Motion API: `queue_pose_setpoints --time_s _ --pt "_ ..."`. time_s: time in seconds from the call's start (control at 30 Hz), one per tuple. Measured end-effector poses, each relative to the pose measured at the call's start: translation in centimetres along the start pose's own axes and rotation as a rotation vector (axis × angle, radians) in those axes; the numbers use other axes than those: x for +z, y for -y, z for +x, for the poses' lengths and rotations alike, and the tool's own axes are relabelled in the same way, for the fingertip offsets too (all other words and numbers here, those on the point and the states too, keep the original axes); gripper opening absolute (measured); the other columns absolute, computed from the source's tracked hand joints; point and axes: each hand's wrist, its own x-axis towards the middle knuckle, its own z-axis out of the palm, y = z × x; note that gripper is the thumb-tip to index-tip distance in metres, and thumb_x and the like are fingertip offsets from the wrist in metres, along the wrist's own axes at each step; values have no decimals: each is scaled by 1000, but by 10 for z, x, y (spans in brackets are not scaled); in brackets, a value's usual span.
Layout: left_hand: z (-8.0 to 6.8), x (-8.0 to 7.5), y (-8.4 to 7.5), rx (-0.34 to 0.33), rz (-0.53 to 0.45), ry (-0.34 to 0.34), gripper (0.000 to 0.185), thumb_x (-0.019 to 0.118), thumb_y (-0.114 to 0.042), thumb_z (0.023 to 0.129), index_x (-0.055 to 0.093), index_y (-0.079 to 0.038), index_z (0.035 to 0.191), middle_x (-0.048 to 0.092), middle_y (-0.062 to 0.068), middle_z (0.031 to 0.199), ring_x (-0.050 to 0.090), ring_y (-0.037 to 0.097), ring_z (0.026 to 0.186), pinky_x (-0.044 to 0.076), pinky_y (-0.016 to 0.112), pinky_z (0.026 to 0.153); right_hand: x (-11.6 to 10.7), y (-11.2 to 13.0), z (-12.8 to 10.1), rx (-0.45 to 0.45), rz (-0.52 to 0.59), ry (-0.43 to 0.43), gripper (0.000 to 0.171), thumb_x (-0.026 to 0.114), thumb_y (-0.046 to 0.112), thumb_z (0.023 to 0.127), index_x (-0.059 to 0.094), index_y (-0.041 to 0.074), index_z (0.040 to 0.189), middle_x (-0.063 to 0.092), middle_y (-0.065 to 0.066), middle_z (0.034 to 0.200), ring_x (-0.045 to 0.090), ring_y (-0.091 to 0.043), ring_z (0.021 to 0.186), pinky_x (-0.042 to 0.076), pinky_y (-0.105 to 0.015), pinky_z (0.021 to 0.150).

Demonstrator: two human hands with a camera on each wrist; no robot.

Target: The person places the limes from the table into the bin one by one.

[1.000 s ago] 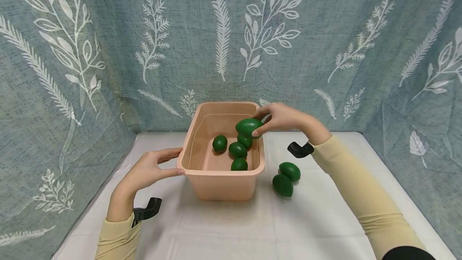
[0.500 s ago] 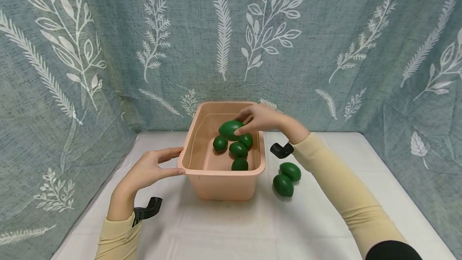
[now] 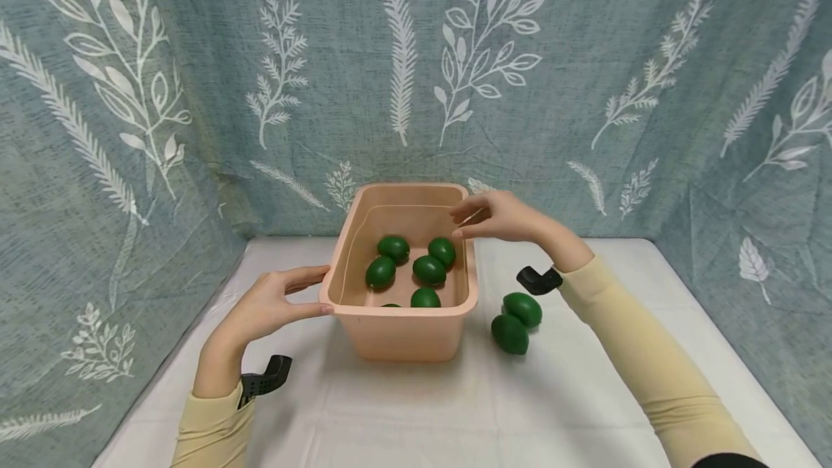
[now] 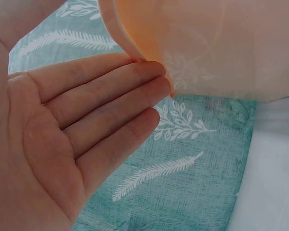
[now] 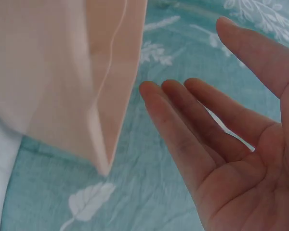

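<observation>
A peach tub (image 3: 399, 331) sits near the middle of the tabletop (image 3: 416, 410), closer to the far edge. The left hand (image 3: 269, 302) rests on the tub's left rim, at the near corner. Its fingers (image 4: 111, 96) are straight and flat against the rim, and the thumb lies on top (it is not squeezing anything). The right hand (image 3: 500, 215) hangs over the tub's far right corner. Its fingers (image 5: 183, 125) are spread loose and hold nothing.

Five green limes (image 3: 429, 269) lie on the bottom of the tub, and the top of a sixth peeks over the near wall. Two more green limes (image 3: 513, 323) lie on the tabletop just beside the tub's right side, touching each other. A blue cloth with white leaves (image 3: 416, 78) hangs behind the tabletop's far edge and along both sides.
</observation>
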Motion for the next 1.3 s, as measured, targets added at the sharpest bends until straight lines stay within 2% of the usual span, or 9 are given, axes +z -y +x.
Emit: queue_pose_setpoints --time_s 0.27,0.57,0.97,1.3 --pt "2 1 0 2 9 -6 69 75 -45 78 54 -13 135 57 6 135 51 30 126 43 53 101 -8 -27 -26 43 49 -50 51 71 32 86 58 9 130 62 -12 125 62 -26 112 55 -37 89" --pt "1 1 0 7 8 -12 67 75 -45 78 55 -14 134 57 5 134 52 30 126 44 52 102 -8 -65 -50 119 44 -94 53 70 37 86 57 11 130 62 -12 125 64 -27 109 54 -41 89" --pt "0 1 -2 12 10 -18 67 75 -44 79 55 -14 135 57 6 134 52 31 125 44 53 101 13 -112 -73 210 110 -85 59 69 38 86 54 6 133 59 -17 128 60 -31 114 53 -42 91" --pt "-1 2 -2 4 5 -13 67 74 -44 79 54 -14 135 56 6 135 51 31 126 44 53 101 40 -145 -85 258 111 -89 64 70 39 85 52 3 134 56 -20 131 57 -36 116 52 -45 93"
